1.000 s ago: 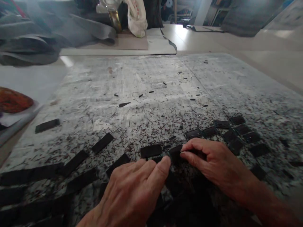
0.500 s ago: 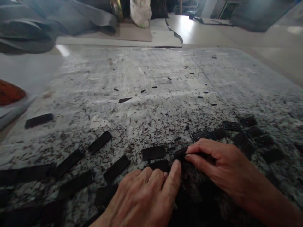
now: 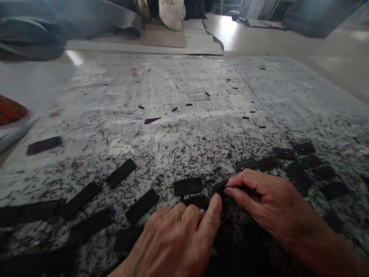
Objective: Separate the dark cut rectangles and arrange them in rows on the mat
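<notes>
Near the bottom centre, my right hand (image 3: 271, 207) pinches a small dark piece (image 3: 219, 186) between thumb and forefinger. My left hand (image 3: 178, 234) lies beside it with the fingers curled; its index fingertip presses at the lower edge of the same piece. What the other left fingers hold, if anything, is hidden. A dark rectangular piece (image 3: 188, 187) lies just beyond my left knuckles, and another is partly covered by them. Beyond my right hand sit several dark pieces with slots, one of them (image 3: 246, 164) close to the knuckles.
Thin dark scraps litter the pale work surface (image 3: 161, 88). Several dark rectangles, such as one strip (image 3: 121, 172), lie at the left. An orange-red object (image 3: 10, 110) is at the left edge. Grey sheets (image 3: 95, 19) and a whitish wrapped object (image 3: 172, 13) stand at the back.
The view has shifted slightly. Both hands stay in nearly the same place, with the dark piece still between the right thumb and forefinger.
</notes>
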The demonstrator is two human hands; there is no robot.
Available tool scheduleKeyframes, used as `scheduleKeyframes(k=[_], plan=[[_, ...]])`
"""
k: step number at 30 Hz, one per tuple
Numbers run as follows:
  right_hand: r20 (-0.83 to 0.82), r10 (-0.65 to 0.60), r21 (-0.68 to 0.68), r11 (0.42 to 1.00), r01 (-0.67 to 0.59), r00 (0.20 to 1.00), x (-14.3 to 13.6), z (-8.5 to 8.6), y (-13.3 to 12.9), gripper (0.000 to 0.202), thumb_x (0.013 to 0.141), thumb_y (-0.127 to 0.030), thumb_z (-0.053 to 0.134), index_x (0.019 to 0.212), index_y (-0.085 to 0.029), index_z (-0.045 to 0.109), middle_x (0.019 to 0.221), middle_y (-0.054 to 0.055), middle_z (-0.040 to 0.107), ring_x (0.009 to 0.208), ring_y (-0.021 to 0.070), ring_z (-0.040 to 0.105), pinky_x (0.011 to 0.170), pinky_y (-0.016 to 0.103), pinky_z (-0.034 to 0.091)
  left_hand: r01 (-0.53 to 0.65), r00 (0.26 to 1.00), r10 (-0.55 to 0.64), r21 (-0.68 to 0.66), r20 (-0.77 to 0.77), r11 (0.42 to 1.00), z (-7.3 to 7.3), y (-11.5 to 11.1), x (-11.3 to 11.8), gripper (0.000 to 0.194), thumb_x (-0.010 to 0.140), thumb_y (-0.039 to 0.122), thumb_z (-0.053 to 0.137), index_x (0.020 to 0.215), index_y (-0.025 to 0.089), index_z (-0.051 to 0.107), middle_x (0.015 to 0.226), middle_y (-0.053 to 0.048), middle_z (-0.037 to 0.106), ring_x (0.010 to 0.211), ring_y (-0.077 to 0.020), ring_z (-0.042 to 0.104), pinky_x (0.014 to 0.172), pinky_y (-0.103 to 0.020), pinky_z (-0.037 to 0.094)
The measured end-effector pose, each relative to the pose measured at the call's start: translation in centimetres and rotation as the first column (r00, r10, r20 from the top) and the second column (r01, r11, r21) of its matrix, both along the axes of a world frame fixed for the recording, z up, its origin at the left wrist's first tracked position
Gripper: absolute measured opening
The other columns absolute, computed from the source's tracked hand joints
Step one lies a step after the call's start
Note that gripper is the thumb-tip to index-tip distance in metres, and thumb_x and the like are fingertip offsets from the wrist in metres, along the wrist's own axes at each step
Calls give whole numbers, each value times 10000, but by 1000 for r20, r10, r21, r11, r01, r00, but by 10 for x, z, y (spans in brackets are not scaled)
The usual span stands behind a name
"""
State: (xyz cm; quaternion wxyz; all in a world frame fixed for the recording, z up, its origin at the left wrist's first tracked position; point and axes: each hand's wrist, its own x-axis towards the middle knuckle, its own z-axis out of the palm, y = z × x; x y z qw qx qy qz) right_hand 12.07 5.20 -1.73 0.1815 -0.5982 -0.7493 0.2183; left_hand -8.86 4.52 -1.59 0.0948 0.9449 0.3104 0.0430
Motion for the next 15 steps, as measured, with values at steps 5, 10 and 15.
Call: scheduleKeyframes(k=[5,10,15], plan=[[0,-16,-27,1000,16,1000,1,-1,-1,126,832,-205,534,779,-226,646,715,-25,642,636,135,603,581,236,429,-16,1000,16,3,3,1000,-1,2,2,572,749,49,432,1309,126,341,716,23,619,573,-136,550,479,-260,410],[14,-25,-41,999,26,1000,-1,-1,0,125,828,-196,536,770,-225,643,702,-29,631,632,136,595,573,240,416,-4,1000,4,-22,-7,1000,-2,3,3,566,764,53,409,1319,134,327,742,24,628,604,-143,566,505,-266,428],[18,-38,-54,998,39,999,-2,-1,0,136,828,-207,533,747,-229,640,680,-32,624,606,134,586,553,239,407,-25,1000,25,-33,-15,999,-2,0,2,595,752,33,406,1328,149,315,742,24,633,611,-140,569,513,-256,429]])
